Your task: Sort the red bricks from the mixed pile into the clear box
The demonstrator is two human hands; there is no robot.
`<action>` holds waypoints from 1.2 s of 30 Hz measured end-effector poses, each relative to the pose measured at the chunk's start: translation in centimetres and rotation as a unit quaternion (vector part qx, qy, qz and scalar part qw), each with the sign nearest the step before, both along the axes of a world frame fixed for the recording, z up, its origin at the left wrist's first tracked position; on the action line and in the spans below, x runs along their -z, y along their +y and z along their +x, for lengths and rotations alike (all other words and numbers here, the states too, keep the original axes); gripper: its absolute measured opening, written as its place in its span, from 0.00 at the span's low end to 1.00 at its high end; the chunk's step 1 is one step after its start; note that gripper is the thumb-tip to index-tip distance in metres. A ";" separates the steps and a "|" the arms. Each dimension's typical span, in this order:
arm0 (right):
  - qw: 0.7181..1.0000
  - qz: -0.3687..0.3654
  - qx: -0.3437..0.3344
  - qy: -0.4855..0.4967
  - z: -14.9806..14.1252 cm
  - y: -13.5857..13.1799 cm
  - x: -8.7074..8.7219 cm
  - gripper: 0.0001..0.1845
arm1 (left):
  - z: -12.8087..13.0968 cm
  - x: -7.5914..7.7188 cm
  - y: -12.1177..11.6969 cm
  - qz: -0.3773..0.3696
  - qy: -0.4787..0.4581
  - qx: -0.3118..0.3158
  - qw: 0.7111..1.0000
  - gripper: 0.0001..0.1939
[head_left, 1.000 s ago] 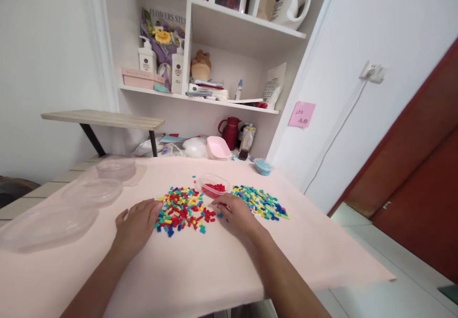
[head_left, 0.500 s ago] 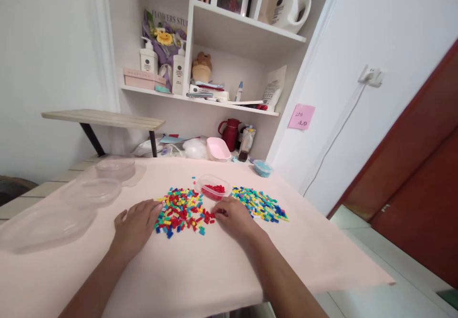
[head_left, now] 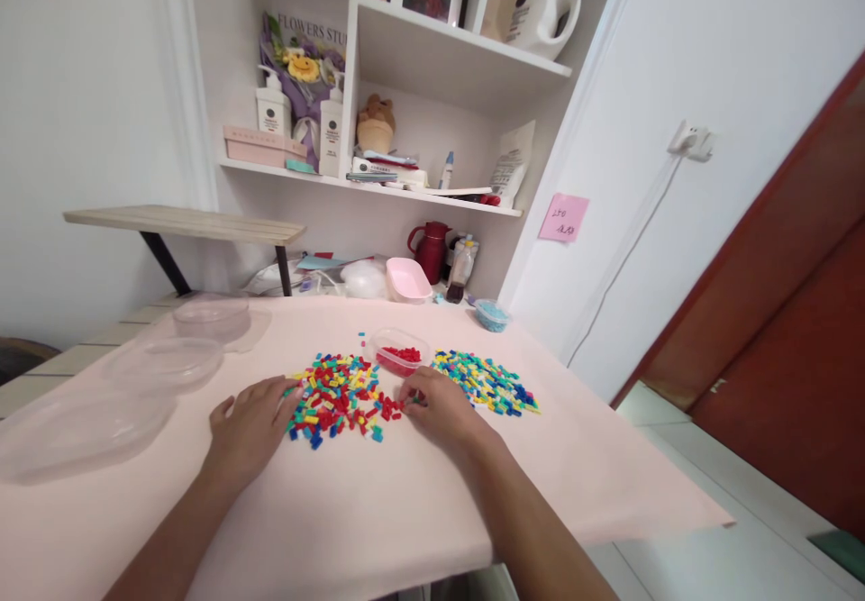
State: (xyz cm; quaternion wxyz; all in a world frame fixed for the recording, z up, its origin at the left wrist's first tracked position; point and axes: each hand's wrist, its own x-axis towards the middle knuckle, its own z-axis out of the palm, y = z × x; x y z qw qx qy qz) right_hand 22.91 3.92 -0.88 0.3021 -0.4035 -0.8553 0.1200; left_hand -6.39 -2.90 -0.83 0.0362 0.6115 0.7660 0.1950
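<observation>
A mixed pile of small toy bricks [head_left: 338, 398] in red, yellow, green and blue lies on the pink-covered table. At its left edge my left hand [head_left: 251, 425] rests with fingers stretched out, fingertips touching the bricks. My right hand [head_left: 438, 405] is at the pile's right edge, its fingers curled together beside several loose red bricks [head_left: 388, 405]. What those fingers hold, if anything, is hidden. Just beyond them stands a see-through plastic tub [head_left: 374, 346] with red bricks inside. To the right of it spreads a second pile of bricks [head_left: 487, 383], mainly green, blue, yellow and white.
Several see-through plastic containers [head_left: 166, 362] line the table's left side. At the back right sits a tub of light blue pieces [head_left: 493, 315]. Behind the table are a pink tray [head_left: 408, 280], a dark red jug [head_left: 431, 252] and a bottle [head_left: 460, 271], below wall shelves [head_left: 439, 197].
The whole view has shifted slightly. My left fingertips have moved a little at the pile's edge. My right hand stays by the loose red bricks, its fingers still curled.
</observation>
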 end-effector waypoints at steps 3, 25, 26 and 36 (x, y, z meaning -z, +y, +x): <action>0.999 -0.023 0.010 0.031 0.0 -0.2 -0.5 0.08 | -0.1 0.1 0.1 0.002 0.001 -0.001 1.000 0.23; 0.936 -0.018 0.171 0.307 0.2 2.8 -1.2 0.19 | -0.4 0.7 0.6 0.005 0.000 -0.007 1.000 0.23; 0.937 -0.014 0.168 0.306 0.3 2.7 -1.3 0.19 | -0.4 0.7 0.6 0.005 -0.003 -0.007 1.000 0.22; 0.984 -0.023 0.041 0.171 0.6 0.3 -1.7 0.15 | -0.3 0.4 0.4 0.010 -0.007 -0.002 1.000 0.23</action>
